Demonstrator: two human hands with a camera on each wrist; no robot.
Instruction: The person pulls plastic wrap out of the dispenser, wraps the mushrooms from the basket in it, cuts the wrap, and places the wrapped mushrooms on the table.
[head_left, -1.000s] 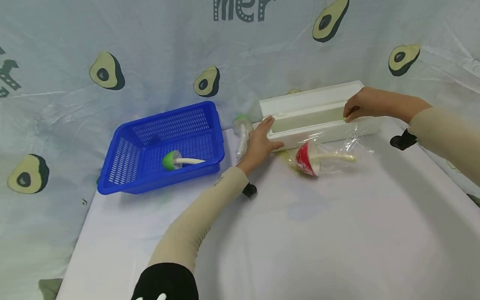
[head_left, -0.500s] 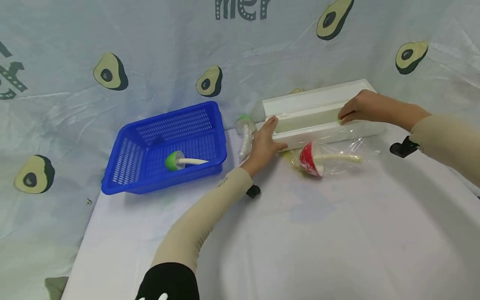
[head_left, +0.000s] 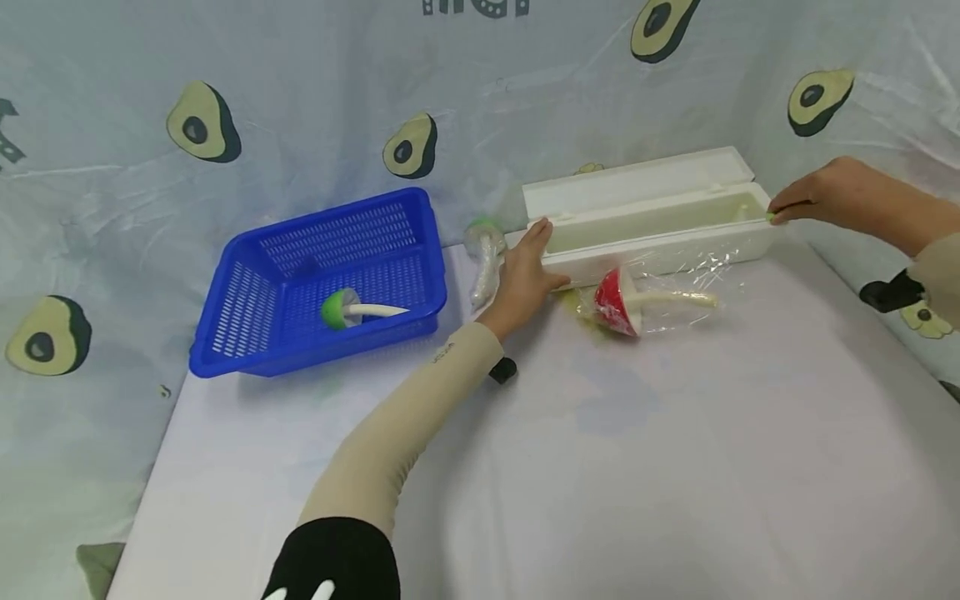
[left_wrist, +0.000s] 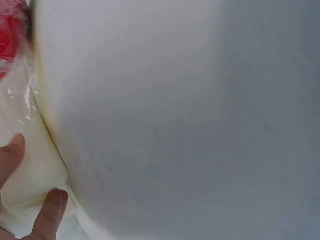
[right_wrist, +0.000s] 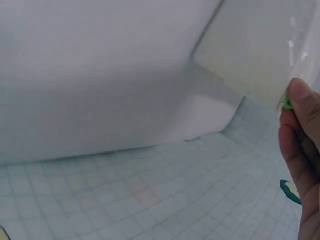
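A long white lidded box (head_left: 660, 242) stands at the back, its lid (head_left: 637, 183) raised. My left hand (head_left: 521, 279) rests on the box's left end, thumb and fingers spread; in the left wrist view its fingertip (left_wrist: 59, 200) presses near a corner. My right hand (head_left: 847, 200) pinches a small green piece (right_wrist: 287, 103) at the box's front right corner. In front of the box lies a toy mushroom (head_left: 618, 304) with a red cap and pale stem, wrapped in clear plastic film (head_left: 682, 283) that overlaps the box front.
A blue plastic basket (head_left: 258, 362) stands at the left with a green-capped toy mushroom (head_left: 341, 310) inside. Between basket and box lies another green-capped mushroom (head_left: 486, 254) in clear film. Behind the white-covered table (head_left: 600, 483) hangs an avocado-print sheet (head_left: 315, 108).
My right hand first slid slightly left along the box's front edge, then right to its right end, pinching the green piece. My left hand stayed on the box's left end.
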